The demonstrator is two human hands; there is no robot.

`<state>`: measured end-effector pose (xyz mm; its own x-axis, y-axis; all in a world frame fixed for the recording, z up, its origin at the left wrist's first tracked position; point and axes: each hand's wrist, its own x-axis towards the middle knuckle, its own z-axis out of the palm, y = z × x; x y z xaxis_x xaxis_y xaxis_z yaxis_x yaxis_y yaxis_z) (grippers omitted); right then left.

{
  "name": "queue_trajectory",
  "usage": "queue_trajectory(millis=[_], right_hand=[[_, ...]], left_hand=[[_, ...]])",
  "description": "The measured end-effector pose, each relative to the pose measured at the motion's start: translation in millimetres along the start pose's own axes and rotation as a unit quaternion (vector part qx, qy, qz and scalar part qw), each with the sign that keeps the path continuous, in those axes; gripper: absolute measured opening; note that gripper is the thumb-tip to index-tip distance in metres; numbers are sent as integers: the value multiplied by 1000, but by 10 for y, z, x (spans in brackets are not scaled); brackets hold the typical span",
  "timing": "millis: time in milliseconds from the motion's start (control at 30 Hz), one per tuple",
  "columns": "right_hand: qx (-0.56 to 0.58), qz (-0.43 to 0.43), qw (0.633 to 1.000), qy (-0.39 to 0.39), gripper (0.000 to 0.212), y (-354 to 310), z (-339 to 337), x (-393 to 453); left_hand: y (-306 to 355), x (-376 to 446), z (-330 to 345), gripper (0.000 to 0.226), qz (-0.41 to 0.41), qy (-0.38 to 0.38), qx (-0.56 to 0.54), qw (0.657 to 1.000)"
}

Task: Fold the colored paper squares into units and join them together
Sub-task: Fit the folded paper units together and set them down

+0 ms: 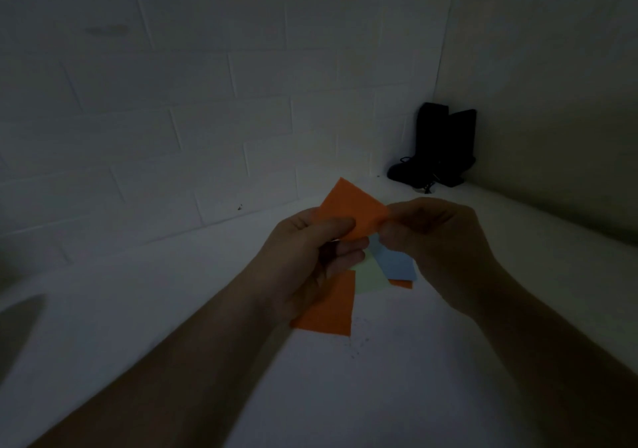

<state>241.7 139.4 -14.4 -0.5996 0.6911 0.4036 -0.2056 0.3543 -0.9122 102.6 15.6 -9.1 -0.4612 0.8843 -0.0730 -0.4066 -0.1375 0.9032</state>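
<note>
Folding step, judged early: left hand and right hand pinch opposite edges of an orange square, fingers curled round it. Orange, green and blue squares lie mid-surface, unfolded. Next: align edges and crease.

Dim room, white brick wall, white tabletop, dark object in the far corner.
</note>
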Motion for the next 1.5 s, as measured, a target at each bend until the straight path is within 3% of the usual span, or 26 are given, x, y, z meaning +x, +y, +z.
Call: queue_trajectory(millis=[167, 367, 500, 567, 700, 1033, 1167, 1500], right_hand=[[61, 41, 997, 19, 12, 23, 0, 30], [8, 42, 999, 6, 19, 32, 3, 25], [-18, 30, 999, -11, 24, 17, 13, 1], [-28, 22, 999, -16, 22, 4, 19, -8], [-37, 19, 999, -8, 14, -7, 47, -10], [-45, 25, 998, 19, 14, 19, 27, 17], [-13, 46, 999, 17, 16, 25, 31, 28], [-13, 40, 999, -7, 11, -25, 28, 10]], left_hand=[[-48, -10, 12, 19, -33, -42, 91, 994], [-104, -1, -49, 23, -53, -66, 222, 971], [-94, -14, -60, 42, 60, -45, 310, 948], [-82, -33, -62, 49, 137, -28, 316, 939], [-104, -23, -83, 31, 239, 3, 352, 905], [-142, 21, -104, 10, 238, 43, 363, 900], [-147, 34, -100, 13, 250, 43, 371, 893], [-146, 32, -90, 12, 228, 35, 330, 915]])
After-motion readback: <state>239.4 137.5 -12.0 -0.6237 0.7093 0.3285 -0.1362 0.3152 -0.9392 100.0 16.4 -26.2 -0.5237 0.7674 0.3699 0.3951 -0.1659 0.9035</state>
